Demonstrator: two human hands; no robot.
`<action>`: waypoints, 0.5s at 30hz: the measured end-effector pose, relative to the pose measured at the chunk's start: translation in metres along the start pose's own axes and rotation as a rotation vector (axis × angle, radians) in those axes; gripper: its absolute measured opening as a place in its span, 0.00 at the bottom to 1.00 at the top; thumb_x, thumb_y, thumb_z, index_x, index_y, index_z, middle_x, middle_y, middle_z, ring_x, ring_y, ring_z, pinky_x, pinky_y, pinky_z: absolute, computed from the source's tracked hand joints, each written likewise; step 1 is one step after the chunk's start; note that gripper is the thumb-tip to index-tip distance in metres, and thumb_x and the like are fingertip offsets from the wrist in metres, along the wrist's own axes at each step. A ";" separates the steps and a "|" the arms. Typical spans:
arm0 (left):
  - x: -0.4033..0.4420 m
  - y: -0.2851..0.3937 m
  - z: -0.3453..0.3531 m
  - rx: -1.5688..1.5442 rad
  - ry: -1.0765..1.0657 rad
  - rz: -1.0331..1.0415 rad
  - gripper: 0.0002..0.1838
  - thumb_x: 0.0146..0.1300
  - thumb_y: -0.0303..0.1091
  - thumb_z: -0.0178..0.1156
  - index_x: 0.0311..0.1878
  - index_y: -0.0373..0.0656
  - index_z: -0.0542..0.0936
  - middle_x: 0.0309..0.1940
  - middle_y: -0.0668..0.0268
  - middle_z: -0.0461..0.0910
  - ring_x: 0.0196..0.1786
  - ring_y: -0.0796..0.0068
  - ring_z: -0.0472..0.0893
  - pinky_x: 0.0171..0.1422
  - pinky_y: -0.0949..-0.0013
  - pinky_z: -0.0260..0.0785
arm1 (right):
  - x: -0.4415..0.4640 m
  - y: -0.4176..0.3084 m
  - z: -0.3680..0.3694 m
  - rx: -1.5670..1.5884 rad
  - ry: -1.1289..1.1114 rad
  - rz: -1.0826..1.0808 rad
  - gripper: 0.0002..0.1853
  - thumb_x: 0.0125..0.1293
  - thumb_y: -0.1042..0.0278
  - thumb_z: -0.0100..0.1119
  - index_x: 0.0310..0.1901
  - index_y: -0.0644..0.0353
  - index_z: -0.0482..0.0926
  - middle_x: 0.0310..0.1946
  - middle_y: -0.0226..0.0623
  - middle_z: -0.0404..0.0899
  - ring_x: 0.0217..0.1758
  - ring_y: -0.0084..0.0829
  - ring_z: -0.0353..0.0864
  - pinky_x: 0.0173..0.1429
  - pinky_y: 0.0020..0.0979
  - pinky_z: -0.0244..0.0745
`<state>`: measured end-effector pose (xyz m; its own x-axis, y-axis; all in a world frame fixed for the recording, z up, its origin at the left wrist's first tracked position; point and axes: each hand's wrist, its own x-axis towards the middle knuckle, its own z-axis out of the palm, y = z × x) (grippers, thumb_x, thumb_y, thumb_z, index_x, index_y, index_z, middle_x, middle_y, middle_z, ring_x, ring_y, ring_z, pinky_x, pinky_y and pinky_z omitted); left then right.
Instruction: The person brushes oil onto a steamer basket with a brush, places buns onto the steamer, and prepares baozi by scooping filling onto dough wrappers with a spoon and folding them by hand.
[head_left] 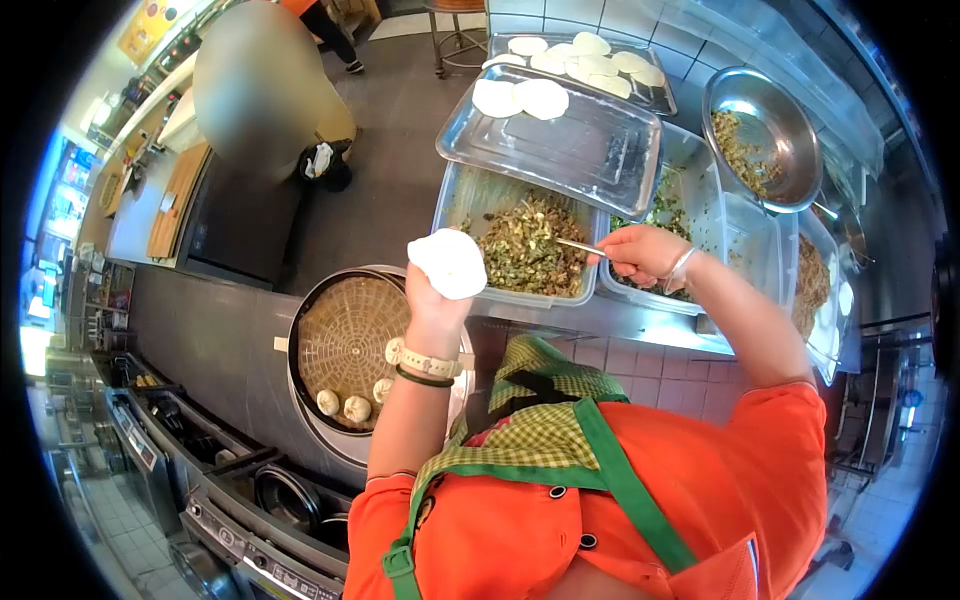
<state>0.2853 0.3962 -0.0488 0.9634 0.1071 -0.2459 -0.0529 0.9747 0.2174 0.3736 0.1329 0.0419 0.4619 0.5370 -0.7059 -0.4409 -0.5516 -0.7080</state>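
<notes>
A round white dough wrapper (450, 264) lies over the palm and fingers of my left hand (437, 300), left of the filling bin. My right hand (640, 252) is closed on the thin metal handle of a utensil (575, 245). The utensil's far end is in the chopped green and brown filling (530, 245), inside a clear plastic bin (455, 195). A metal tray (560, 150) rests over the bin's back part, with two wrappers (520, 97) on its far end.
Several pleated buns (357, 408) sit in a round steamer (350, 330) at left. Another tray (668, 98) of wrappers is behind. A steel bowl (790, 140) and more filling bins (745, 240) stand at right. A person (270, 90) is across the aisle.
</notes>
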 end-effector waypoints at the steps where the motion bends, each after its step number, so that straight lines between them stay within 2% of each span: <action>1: 0.007 -0.006 0.000 -0.016 0.019 -0.019 0.16 0.61 0.41 0.42 0.40 0.39 0.74 0.32 0.61 0.78 0.35 0.62 0.79 0.38 0.62 0.74 | -0.006 -0.002 0.004 0.001 0.005 -0.005 0.12 0.64 0.67 0.43 0.42 0.60 0.76 0.13 0.23 0.59 0.11 0.16 0.51 0.15 0.21 0.46; 2: 0.019 -0.016 0.001 -0.027 0.082 -0.008 0.15 0.61 0.40 0.42 0.37 0.41 0.74 0.27 0.63 0.78 0.30 0.63 0.79 0.32 0.65 0.74 | -0.010 -0.004 0.009 0.025 0.038 -0.088 0.13 0.65 0.67 0.42 0.45 0.61 0.75 0.14 0.22 0.60 0.12 0.14 0.51 0.15 0.19 0.45; 3: 0.031 -0.022 -0.007 -0.109 -0.050 -0.133 0.14 0.61 0.41 0.41 0.38 0.44 0.74 0.31 0.63 0.78 0.33 0.64 0.78 0.36 0.62 0.73 | -0.013 -0.005 0.015 0.048 0.070 -0.169 0.14 0.66 0.67 0.42 0.47 0.61 0.74 0.14 0.21 0.61 0.13 0.13 0.51 0.15 0.17 0.44; 4: 0.032 -0.032 0.012 -0.049 0.056 -0.117 0.14 0.62 0.40 0.40 0.39 0.45 0.74 0.32 0.64 0.77 0.35 0.64 0.77 0.39 0.60 0.72 | -0.013 -0.006 0.021 -0.163 0.151 -0.252 0.13 0.65 0.68 0.43 0.48 0.59 0.74 0.15 0.27 0.64 0.12 0.19 0.60 0.15 0.22 0.53; 5: 0.032 -0.043 0.032 0.011 0.162 -0.099 0.14 0.62 0.40 0.39 0.40 0.46 0.73 0.34 0.64 0.77 0.37 0.64 0.76 0.41 0.58 0.71 | 0.000 0.006 0.027 -0.165 0.151 -0.256 0.13 0.65 0.68 0.43 0.48 0.59 0.74 0.15 0.27 0.64 0.12 0.19 0.60 0.15 0.22 0.53; 7: 0.049 -0.054 0.026 -0.184 0.055 -0.131 0.14 0.63 0.40 0.38 0.42 0.47 0.72 0.36 0.64 0.76 0.39 0.63 0.75 0.44 0.55 0.68 | 0.037 0.046 0.042 -0.882 0.836 -1.176 0.14 0.63 0.69 0.44 0.50 0.57 0.73 0.17 0.37 0.68 0.16 0.33 0.71 0.18 0.30 0.65; 8: 0.057 -0.059 0.024 -0.077 0.099 -0.089 0.15 0.63 0.40 0.36 0.41 0.45 0.72 0.34 0.62 0.75 0.37 0.62 0.75 0.42 0.56 0.69 | 0.015 0.037 0.064 -0.992 0.830 -0.756 0.18 0.59 0.71 0.45 0.52 0.53 0.70 0.25 0.41 0.73 0.23 0.40 0.76 0.25 0.37 0.72; 9: 0.060 -0.059 0.024 -0.076 0.096 -0.091 0.15 0.63 0.40 0.36 0.41 0.45 0.72 0.34 0.62 0.75 0.37 0.62 0.75 0.42 0.56 0.69 | 0.013 0.039 0.074 -1.220 0.897 -0.663 0.23 0.54 0.72 0.47 0.55 0.56 0.67 0.24 0.38 0.71 0.19 0.35 0.74 0.20 0.34 0.70; 12: 0.065 -0.062 0.029 -0.123 0.166 -0.109 0.17 0.63 0.41 0.36 0.37 0.42 0.72 0.31 0.59 0.74 0.35 0.60 0.74 0.40 0.57 0.69 | 0.024 0.056 0.088 -1.416 1.021 -0.785 0.29 0.49 0.72 0.48 0.57 0.63 0.65 0.21 0.33 0.66 0.13 0.24 0.69 0.16 0.27 0.66; 15: 0.069 -0.067 0.018 -0.102 0.271 -0.141 0.18 0.63 0.42 0.35 0.36 0.41 0.72 0.30 0.58 0.74 0.33 0.59 0.74 0.39 0.58 0.69 | 0.024 0.068 0.096 -1.489 0.991 -0.713 0.29 0.49 0.71 0.48 0.57 0.63 0.64 0.20 0.32 0.65 0.12 0.23 0.68 0.16 0.26 0.66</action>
<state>0.3606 0.3351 -0.0628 0.8586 0.0049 -0.5127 0.0365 0.9968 0.0707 0.2811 0.1697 -0.0247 0.6757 0.6716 0.3038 0.6643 -0.7335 0.1441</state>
